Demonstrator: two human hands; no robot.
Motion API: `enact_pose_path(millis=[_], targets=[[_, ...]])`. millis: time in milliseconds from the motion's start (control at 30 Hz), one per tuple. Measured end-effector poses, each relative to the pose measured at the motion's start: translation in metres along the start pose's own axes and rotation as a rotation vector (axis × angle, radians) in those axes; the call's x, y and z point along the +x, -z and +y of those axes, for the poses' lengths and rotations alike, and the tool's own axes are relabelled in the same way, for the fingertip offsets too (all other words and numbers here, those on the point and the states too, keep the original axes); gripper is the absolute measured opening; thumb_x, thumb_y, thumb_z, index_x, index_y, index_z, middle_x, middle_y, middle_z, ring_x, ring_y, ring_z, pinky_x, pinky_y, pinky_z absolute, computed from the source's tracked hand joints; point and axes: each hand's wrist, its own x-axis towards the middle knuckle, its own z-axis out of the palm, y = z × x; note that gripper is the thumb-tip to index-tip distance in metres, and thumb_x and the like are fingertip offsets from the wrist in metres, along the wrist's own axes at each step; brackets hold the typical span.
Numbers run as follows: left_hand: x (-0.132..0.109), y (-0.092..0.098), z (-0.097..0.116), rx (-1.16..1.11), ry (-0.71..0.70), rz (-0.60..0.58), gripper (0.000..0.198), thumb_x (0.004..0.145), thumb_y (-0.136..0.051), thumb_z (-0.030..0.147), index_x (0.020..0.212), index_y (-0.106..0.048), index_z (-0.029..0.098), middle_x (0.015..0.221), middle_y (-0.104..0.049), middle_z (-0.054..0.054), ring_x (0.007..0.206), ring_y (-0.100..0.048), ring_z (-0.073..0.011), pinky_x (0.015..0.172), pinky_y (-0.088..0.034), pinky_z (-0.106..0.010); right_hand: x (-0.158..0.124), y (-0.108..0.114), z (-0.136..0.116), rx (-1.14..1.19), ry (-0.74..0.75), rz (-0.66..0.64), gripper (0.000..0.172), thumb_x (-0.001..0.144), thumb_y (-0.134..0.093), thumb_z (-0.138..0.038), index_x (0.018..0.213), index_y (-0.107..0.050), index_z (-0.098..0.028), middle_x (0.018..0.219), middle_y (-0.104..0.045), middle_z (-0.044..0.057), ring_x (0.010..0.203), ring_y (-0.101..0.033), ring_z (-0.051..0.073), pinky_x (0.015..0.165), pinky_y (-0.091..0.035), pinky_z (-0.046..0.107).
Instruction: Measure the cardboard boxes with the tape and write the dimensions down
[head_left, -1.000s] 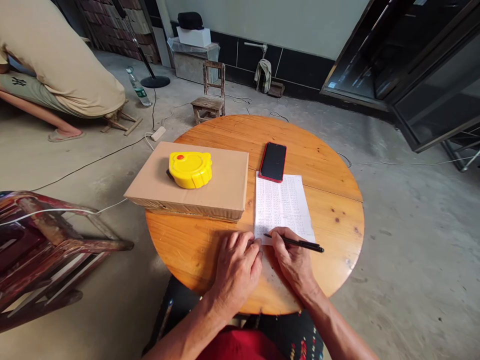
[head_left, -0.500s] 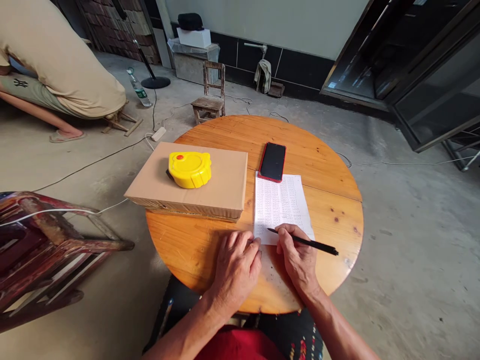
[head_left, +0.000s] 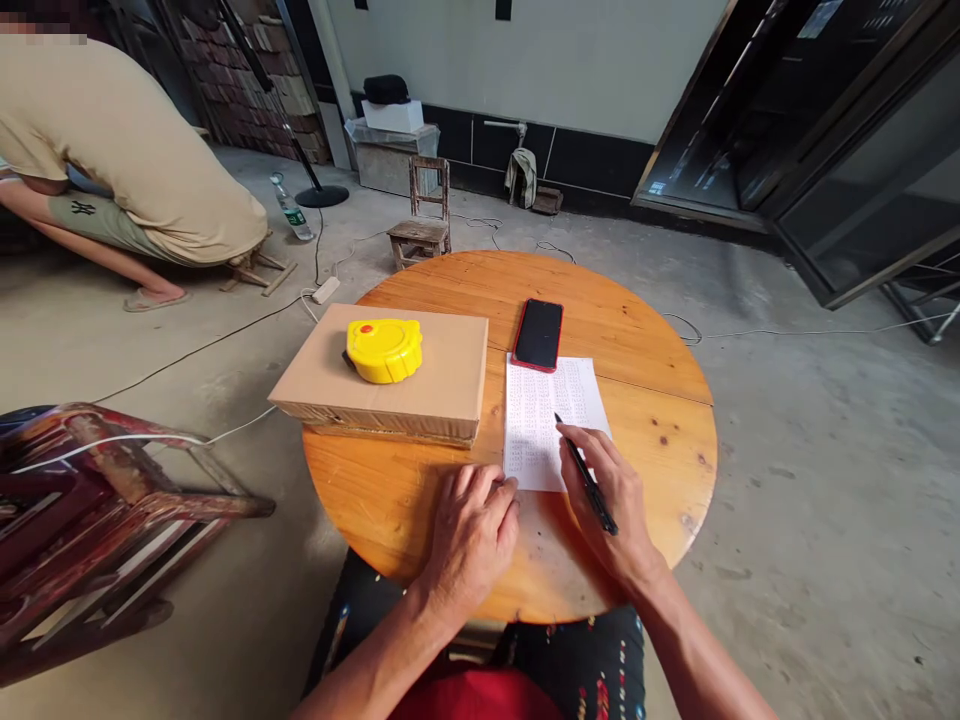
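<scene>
My right hand [head_left: 611,490] grips a black pen [head_left: 589,487], its tip pointing up and left over a white sheet of paper [head_left: 541,425] covered in rows of small writing. Whether the tip touches the sheet I cannot tell. Resting on the wooden table by the sheet's lower left corner is my left hand [head_left: 476,525], palm down, fingers loosely bent and holding nothing. A phone [head_left: 538,334] in a red case overlaps the sheet's top edge.
Left on the round table [head_left: 397,500] lies a cardboard box [head_left: 450,370] with a yellow tape measure [head_left: 385,350] on top. A worn red wooden chair [head_left: 135,490] stands left. Beyond are a small chair [head_left: 420,230], a bottle [head_left: 292,208] and a seated person [head_left: 135,140].
My right hand has shifted the pen up and right over the sheet, and the pen now stands steeper. My left hand stays at the paper's corner. The camera view has tilted slightly upward.
</scene>
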Motion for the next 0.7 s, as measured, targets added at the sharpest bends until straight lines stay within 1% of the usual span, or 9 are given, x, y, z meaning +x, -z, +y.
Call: enact_pose_path(millis=[100,133,200,267,367,467,567,633,700], targets=[[-0.001,0.0,0.001,-0.007,0.008,-0.004,0.02,0.088,-0.054,0.012,0.103,-0.065,0.019,0.103,-0.063,-0.006,0.096,-0.053,-0.0243,0.085,-0.046,-0.042,0.018,0.009,0.019,-0.385,0.156,-0.157,0.041,0.092,-0.043,-0.01,0.13,-0.057,-0.016,0.118,-0.066,0.015,0.098,-0.063,0.028,0.08,-0.046,0.04],[-0.001,0.001,0.001,-0.009,0.01,-0.008,0.02,0.088,-0.054,0.012,0.103,-0.065,0.02,0.103,-0.063,-0.006,0.096,-0.053,-0.0243,0.085,-0.046,-0.042,0.023,0.01,0.025,-0.478,0.191,-0.203,0.042,0.09,-0.043,-0.008,0.13,-0.058,-0.015,0.119,-0.067,0.015,0.099,-0.063,0.029,0.08,-0.046,0.04],[-0.001,0.002,0.001,-0.015,0.015,-0.016,0.02,0.088,-0.053,0.011,0.102,-0.064,0.02,0.103,-0.063,-0.006,0.096,-0.053,-0.0242,0.086,-0.046,-0.042,0.03,0.011,0.037,-0.567,0.242,-0.263,0.042,0.09,-0.043,-0.006,0.127,-0.061,-0.016,0.122,-0.067,0.015,0.104,-0.062,0.029,0.081,-0.045,0.039],[-0.002,0.003,0.001,-0.018,0.01,-0.018,0.019,0.09,-0.052,0.012,0.102,-0.064,0.02,0.102,-0.063,-0.005,0.096,-0.053,-0.0238,0.086,-0.046,-0.041,0.029,0.009,0.044,-0.582,0.253,-0.266,0.039,0.091,-0.043,-0.007,0.124,-0.063,-0.018,0.126,-0.065,0.014,0.109,-0.061,0.029,0.083,-0.044,0.039],[-0.002,0.004,0.001,-0.016,0.008,-0.016,0.019,0.09,-0.051,0.012,0.101,-0.064,0.02,0.102,-0.063,-0.005,0.096,-0.053,-0.0235,0.087,-0.046,-0.042,0.019,0.008,0.045,-0.578,0.208,-0.215,0.04,0.091,-0.042,-0.008,0.125,-0.062,-0.016,0.13,-0.063,0.015,0.111,-0.06,0.03,0.085,-0.045,0.042],[-0.002,0.004,0.001,-0.009,0.012,-0.007,0.018,0.089,-0.052,0.012,0.1,-0.064,0.02,0.102,-0.063,-0.005,0.096,-0.053,-0.0234,0.086,-0.046,-0.042,0.005,0.01,0.043,-0.539,0.155,-0.182,0.046,0.086,-0.041,-0.004,0.125,-0.062,-0.016,0.131,-0.062,0.015,0.109,-0.061,0.03,0.085,-0.047,0.044],[-0.003,0.003,0.001,-0.016,0.007,0.005,0.017,0.089,-0.053,0.012,0.098,-0.064,0.021,0.101,-0.063,-0.005,0.095,-0.054,-0.0229,0.086,-0.046,-0.041,-0.006,0.014,0.043,-0.473,0.13,-0.172,0.053,0.079,-0.039,0.0,0.123,-0.063,-0.017,0.132,-0.062,0.014,0.112,-0.06,0.029,0.086,-0.048,0.044],[-0.003,0.003,0.0,-0.034,0.008,0.006,0.016,0.089,-0.053,0.012,0.098,-0.064,0.021,0.101,-0.063,-0.005,0.095,-0.054,-0.0229,0.086,-0.046,-0.04,-0.01,0.016,0.044,-0.441,0.118,-0.14,0.052,0.078,-0.038,0.0,0.121,-0.063,-0.017,0.13,-0.063,0.014,0.112,-0.061,0.029,0.087,-0.049,0.045],[-0.003,0.003,0.0,-0.047,0.006,0.006,0.016,0.088,-0.053,0.012,0.097,-0.064,0.021,0.101,-0.063,-0.005,0.095,-0.054,-0.0228,0.086,-0.046,-0.041,-0.012,0.018,0.044,-0.414,0.113,-0.106,0.047,0.081,-0.038,-0.002,0.118,-0.064,-0.017,0.129,-0.063,0.014,0.11,-0.061,0.029,0.087,-0.05,0.046]])
